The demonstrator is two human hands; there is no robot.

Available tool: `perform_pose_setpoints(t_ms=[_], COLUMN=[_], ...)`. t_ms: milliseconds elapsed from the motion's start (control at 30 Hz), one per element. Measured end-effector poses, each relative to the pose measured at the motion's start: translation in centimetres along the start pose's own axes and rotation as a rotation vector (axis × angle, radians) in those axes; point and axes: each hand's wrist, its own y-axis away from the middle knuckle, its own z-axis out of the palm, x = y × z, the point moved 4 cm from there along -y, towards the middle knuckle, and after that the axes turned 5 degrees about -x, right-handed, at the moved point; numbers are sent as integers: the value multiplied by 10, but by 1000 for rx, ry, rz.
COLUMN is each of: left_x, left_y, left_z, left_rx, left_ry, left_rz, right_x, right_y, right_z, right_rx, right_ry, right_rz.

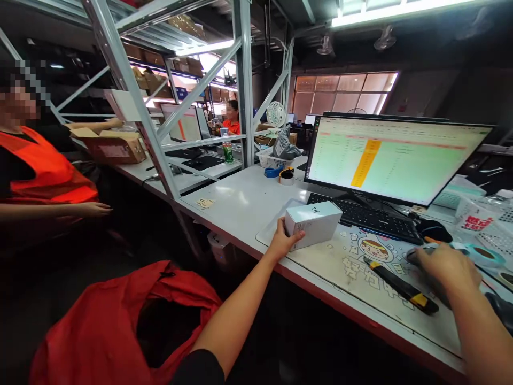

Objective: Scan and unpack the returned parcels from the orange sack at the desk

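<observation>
A small white box [315, 222] stands on the desk mat, in front of the keyboard. My left hand [284, 241] grips its left end, with the thumb on the near face and the fingers around the far side. At the right of the mat my right hand [451, 267] rests over a dark computer mouse [414, 253], most of which is covered. Between the hands lies a black and yellow utility knife [403, 286] on the printed desk mat [332, 262]. Behind the box is a black keyboard [372, 216].
A monitor [393, 158] shows a spreadsheet. Tape rolls [484, 255] and a plastic bottle [500, 206] stand at the right. A metal rack post [136, 101] rises at the left edge. Nearby are a red bag-like cloth [100, 326] and a person in an orange vest [44, 166].
</observation>
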Motion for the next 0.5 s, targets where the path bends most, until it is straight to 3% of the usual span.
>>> perform_pose_setpoints(t_ms=[67,133,200,333,433,500], left_x=[1,1,1,-3,-6,-7], left_y=[1,2,1,-6,-9,-9], left_z=[0,0,-1,0,-1,-3], left_rx=[-3,9,38,35,13,10], left_ry=[-9,-13,-34,-71,-65,-61], left_rz=[-21,-28,-17,-11,-6,-11], right_x=[-46,-94,-121,-119,-114,-117], right_y=[12,18,11,-15,-20,-19], right_z=[-12,-3,19,69,83,83], right_rx=[89,-17,-115,-236,-193,-90], right_ry=[127,174,185,207,196,151], right_rz=[-58,-223,-281,-231,-214,-219])
